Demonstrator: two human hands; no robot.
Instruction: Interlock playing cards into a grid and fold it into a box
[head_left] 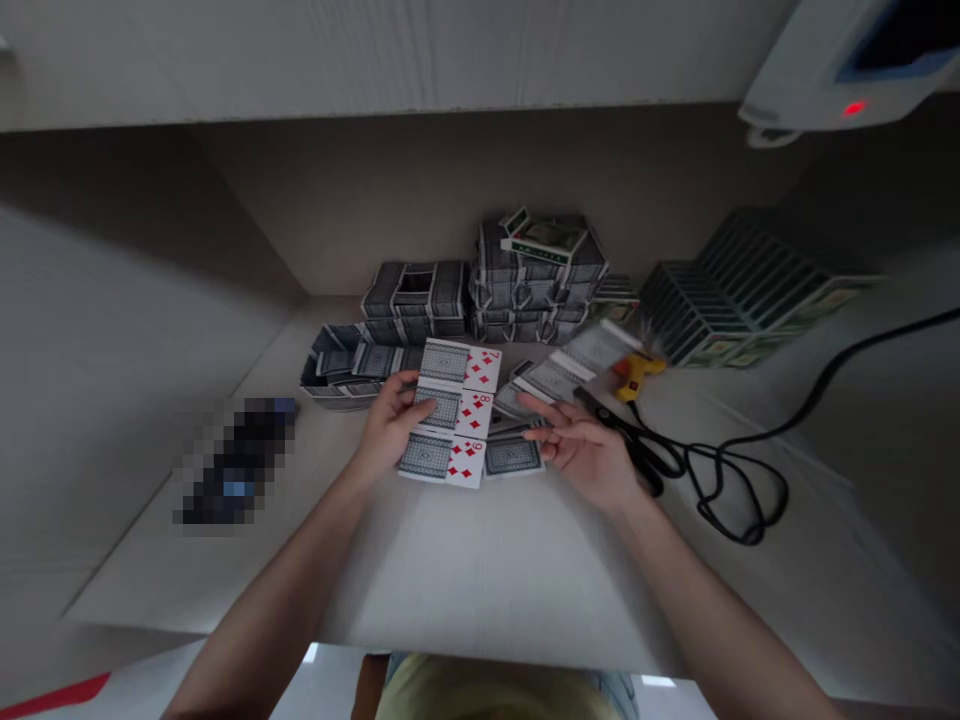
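Note:
My left hand (391,425) grips the left edge of a folded panel of playing cards (454,412), made of three rows with patterned backs and red diamond faces. My right hand (581,445) hovers just right of the panel with fingers stretched out and apart, above a face-down card (512,456) on the table. More glued card pieces (559,375) lie behind my right hand.
Stacks of card-built blocks (536,275) stand at the back, another row (739,290) at the right. A yellow glue gun (636,375) with black cable (735,480) and black scissors (637,450) lie to the right. A blurred dark object (236,460) sits left.

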